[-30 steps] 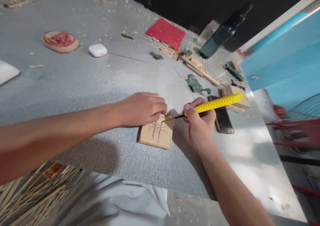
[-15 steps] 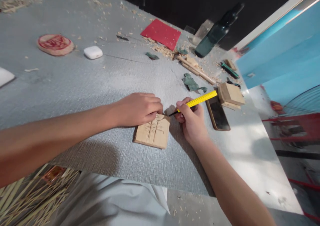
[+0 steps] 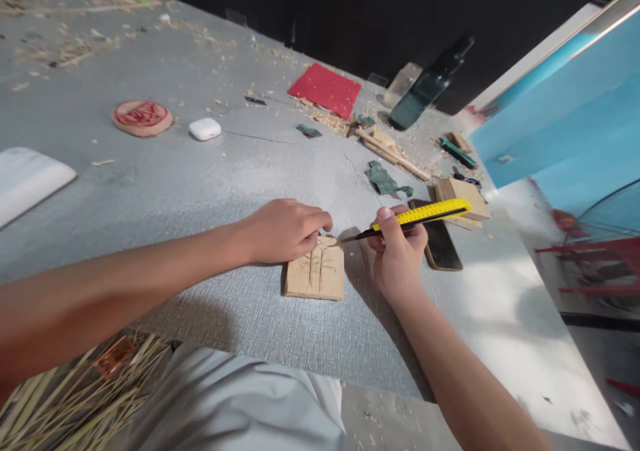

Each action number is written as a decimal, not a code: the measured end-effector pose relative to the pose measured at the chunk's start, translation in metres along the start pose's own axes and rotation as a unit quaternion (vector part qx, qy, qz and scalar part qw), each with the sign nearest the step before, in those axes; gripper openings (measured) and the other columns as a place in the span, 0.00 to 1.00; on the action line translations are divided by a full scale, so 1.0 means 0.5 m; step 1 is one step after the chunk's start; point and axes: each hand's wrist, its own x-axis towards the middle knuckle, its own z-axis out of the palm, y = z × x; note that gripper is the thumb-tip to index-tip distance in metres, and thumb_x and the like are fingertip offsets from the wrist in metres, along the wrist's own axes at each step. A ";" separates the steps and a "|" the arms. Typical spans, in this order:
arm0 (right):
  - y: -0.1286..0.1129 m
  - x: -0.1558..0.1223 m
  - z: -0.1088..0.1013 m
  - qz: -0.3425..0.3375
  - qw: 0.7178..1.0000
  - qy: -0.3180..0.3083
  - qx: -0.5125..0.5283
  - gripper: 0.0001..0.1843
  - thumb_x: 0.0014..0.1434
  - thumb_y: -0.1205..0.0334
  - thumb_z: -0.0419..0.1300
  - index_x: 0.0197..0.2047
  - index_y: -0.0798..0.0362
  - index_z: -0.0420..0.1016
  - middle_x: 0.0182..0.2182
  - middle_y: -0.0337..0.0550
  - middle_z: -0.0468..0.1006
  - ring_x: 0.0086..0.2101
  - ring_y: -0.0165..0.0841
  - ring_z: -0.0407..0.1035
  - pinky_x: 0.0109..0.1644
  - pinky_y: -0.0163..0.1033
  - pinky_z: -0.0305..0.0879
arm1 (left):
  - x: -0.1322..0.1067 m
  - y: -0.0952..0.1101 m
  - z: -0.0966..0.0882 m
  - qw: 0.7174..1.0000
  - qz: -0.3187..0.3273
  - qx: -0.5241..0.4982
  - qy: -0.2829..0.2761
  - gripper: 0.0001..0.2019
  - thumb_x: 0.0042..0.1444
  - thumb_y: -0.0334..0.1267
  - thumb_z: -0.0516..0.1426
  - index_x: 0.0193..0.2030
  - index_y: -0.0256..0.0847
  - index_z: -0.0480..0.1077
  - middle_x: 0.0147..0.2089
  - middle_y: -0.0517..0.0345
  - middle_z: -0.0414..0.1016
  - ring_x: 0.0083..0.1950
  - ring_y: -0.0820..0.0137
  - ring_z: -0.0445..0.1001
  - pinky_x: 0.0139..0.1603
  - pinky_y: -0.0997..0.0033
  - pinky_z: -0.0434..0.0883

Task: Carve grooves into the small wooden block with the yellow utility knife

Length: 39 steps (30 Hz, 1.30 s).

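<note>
A small square wooden block (image 3: 316, 274) lies on the grey table, its top face cut with line grooves like a written character. My left hand (image 3: 293, 230) is closed on the block's far left corner, fingers curled and pressing it to the table; the fingertips are partly hidden. In my right hand (image 3: 400, 254) is a yellow utility knife (image 3: 435, 211), gripped like a pen with the thumb on top. Its dark blade points left, and the tip is at the block's far right corner; whether it touches I cannot tell.
Behind my right hand lie a phone (image 3: 443, 246), stacked wood blocks (image 3: 463, 198), green scraps (image 3: 383, 178) and wooden sticks (image 3: 393, 154). Farther back are red paper (image 3: 326, 90) and a dark bottle (image 3: 427, 84). On the left are a white case (image 3: 205, 129) and a red-marked wooden disc (image 3: 143, 118).
The knife has swung to a flatter angle, and my right hand has moved a little right, away from the block. My left hand still holds the block. The whole view has shifted slightly.
</note>
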 end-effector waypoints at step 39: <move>0.019 0.068 -0.029 0.004 0.996 0.091 0.007 0.24 0.54 0.40 0.69 0.27 0.49 0.66 0.18 0.33 0.63 0.18 0.27 0.52 0.21 0.37 0.46 | -0.005 0.024 -0.029 0.990 0.137 -0.031 0.025 0.13 0.58 0.26 0.52 0.44 0.43 0.74 0.55 0.52 0.71 0.53 0.63 0.70 0.57 0.57 0.65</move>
